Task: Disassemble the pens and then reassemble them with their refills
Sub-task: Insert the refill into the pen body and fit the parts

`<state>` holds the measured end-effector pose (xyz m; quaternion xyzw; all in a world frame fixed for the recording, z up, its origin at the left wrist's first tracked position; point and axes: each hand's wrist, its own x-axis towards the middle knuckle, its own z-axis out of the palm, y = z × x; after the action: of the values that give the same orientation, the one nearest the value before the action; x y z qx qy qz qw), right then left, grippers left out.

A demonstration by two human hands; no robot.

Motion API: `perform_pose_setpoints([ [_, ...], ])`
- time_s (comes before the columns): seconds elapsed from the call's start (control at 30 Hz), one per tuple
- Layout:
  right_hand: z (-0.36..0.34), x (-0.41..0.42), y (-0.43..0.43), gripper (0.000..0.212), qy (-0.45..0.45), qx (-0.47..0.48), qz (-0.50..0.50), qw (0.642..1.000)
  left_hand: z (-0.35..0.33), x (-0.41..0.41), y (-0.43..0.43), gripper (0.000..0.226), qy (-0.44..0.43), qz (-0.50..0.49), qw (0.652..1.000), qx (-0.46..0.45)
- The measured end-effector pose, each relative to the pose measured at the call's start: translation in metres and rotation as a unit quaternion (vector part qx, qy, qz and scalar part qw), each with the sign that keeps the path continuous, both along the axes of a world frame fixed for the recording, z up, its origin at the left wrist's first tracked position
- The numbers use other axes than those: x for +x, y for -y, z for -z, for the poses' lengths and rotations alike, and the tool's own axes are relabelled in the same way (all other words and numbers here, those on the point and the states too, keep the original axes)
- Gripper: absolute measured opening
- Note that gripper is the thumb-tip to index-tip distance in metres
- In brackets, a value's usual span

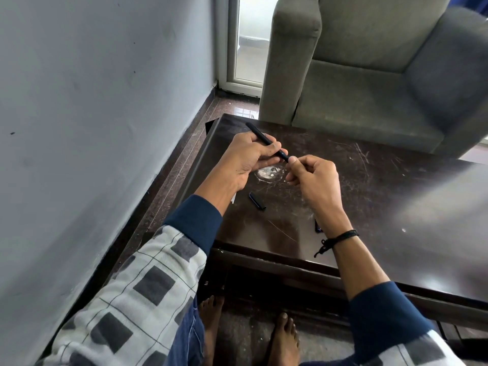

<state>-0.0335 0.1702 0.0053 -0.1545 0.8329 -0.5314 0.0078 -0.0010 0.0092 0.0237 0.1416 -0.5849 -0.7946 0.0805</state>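
My left hand (249,159) grips a black pen barrel (260,135) that slants up and away to the left above the dark table. My right hand (314,180) pinches the barrel's near end (284,157) with thumb and forefinger; what sits between those fingertips is hidden. A dark blue pen cap (256,200) lies on the table below my hands. A thin white refill (234,198) peeks out beside my left wrist. Another dark pen part (317,226) lies half hidden behind my right wrist.
The scratched dark wooden table (369,196) has a white worn spot (269,172) under my hands. A grey armchair (369,75) stands right behind the table. A grey wall (92,101) runs along the left. My bare feet (285,336) rest on the floor beneath the table's near edge.
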Motion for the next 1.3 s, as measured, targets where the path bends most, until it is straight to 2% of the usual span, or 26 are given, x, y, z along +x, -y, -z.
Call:
perform_pose_setpoints([
  [0.1, -0.0003, 0.0009, 0.0006, 0.029, 0.009, -0.011, 0.002, 1.0, -0.0002, -0.0001, 0.0006, 0.011, 0.0, 0.002, 1.0, 0.003],
  [0.33, -0.0031, 0.0028, -0.0003, 0.011, -0.007, -0.023, -0.004, 1.0, 0.0011, 0.0005, -0.0005, 0.015, 0.004, 0.0, 1.0, -0.002],
  [0.57, -0.0029, 0.0033, 0.0002, 0.029, 0.004, 0.008, 0.007, 1.0, -0.0002, 0.0005, -0.0022, 0.014, 0.003, 0.008, 1.0, 0.003],
  [0.77, -0.0058, 0.0053, -0.0005, 0.009, 0.001, -0.029, -0.009, 1.0, 0.0, 0.0008, 0.0008, 0.016, 0.003, -0.004, 1.0, 0.001],
  [1.07, -0.0038, 0.004, -0.0006, 0.018, 0.0, -0.001, -0.006, 1.0, 0.0, 0.0009, -0.0007, 0.022, 0.006, 0.0, 1.0, -0.005],
  [1.2, -0.0052, 0.0046, -0.0009, 0.007, 0.0, -0.029, -0.016, 0.999, -0.0003, 0.0006, 0.0006, 0.019, 0.006, -0.005, 1.0, -0.003],
  [1.3, -0.0045, 0.0023, -0.0012, 0.008, -0.008, -0.027, -0.013, 1.0, -0.0002, 0.0005, -0.0003, 0.018, 0.003, 0.001, 1.0, -0.004],
])
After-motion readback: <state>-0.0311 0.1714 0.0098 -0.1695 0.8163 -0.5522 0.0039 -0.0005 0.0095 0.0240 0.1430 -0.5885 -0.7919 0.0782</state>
